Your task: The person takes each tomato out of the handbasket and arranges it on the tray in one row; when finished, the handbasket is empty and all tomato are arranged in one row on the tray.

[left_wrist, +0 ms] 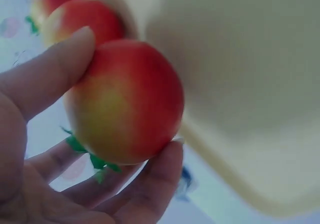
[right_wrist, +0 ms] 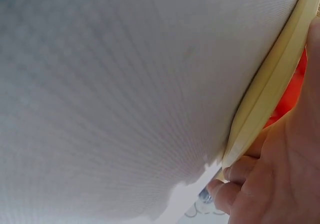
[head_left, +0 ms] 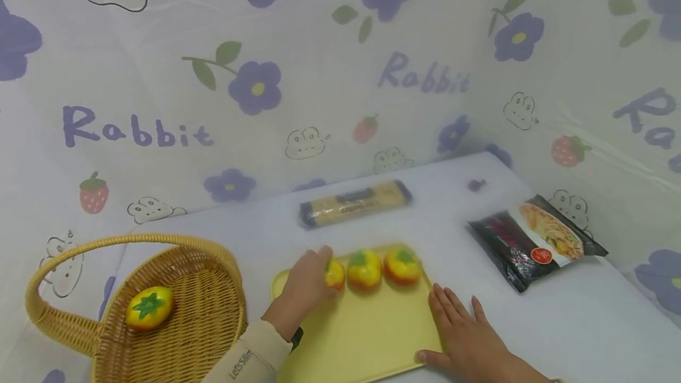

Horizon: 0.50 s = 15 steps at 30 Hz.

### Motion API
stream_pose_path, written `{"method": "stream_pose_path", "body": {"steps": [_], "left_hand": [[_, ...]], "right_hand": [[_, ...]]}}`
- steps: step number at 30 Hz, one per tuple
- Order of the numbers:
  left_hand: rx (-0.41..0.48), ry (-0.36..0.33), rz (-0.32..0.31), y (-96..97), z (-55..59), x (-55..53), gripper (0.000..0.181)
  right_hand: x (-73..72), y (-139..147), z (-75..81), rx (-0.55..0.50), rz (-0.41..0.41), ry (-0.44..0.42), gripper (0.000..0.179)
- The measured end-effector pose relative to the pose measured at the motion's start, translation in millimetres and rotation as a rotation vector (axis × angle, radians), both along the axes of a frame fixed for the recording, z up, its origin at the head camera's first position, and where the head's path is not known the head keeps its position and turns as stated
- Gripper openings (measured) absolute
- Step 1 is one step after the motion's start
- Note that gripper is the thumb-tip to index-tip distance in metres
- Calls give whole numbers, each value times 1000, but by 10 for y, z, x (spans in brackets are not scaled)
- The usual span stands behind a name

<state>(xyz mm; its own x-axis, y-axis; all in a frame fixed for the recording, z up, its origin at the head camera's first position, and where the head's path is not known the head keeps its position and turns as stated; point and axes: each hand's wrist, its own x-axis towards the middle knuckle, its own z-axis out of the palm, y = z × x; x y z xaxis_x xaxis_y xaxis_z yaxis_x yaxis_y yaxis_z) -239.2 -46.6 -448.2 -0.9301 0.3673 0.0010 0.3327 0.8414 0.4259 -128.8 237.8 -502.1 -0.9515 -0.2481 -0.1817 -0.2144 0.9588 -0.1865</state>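
Note:
My left hand (head_left: 308,282) grips a red-and-yellow persimmon (left_wrist: 131,101) with a green leafy top, at the back left of a yellow tray (head_left: 372,330). Thumb and fingers lie around its sides in the left wrist view. Two similar fruits sit in a row to its right along the tray's back edge, a middle persimmon (head_left: 364,270) and a right-hand persimmon (head_left: 402,266). My right hand (head_left: 468,338) touches the tray's right edge with its fingers extended. Another persimmon (head_left: 150,308) lies inside the wicker basket (head_left: 199,312) at the left.
Behind the tray lies a long tan package (head_left: 356,203) with dark ends. A black food packet (head_left: 532,241) rests on the white table (head_left: 590,324) at the right. The basket's tall handle (head_left: 154,238) arches left of my left arm. Patterned cloth (head_left: 330,87) hangs behind.

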Motion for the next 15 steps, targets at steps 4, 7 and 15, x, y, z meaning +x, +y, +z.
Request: {"method": "stream_pose_path", "body": {"steps": [4, 7, 15], "left_hand": [[14, 32, 21, -27, -142, -13, 49], [33, 22, 46, -67, -183, 19, 54], [5, 29, -11, -377, 390, 572, 43]], "right_hand": [[-30, -84, -12, -5, 18, -7, 110], [-43, -123, -26, -12, 28, -15, 111], [-23, -46, -98, -14, 8, 44, 111]]}}
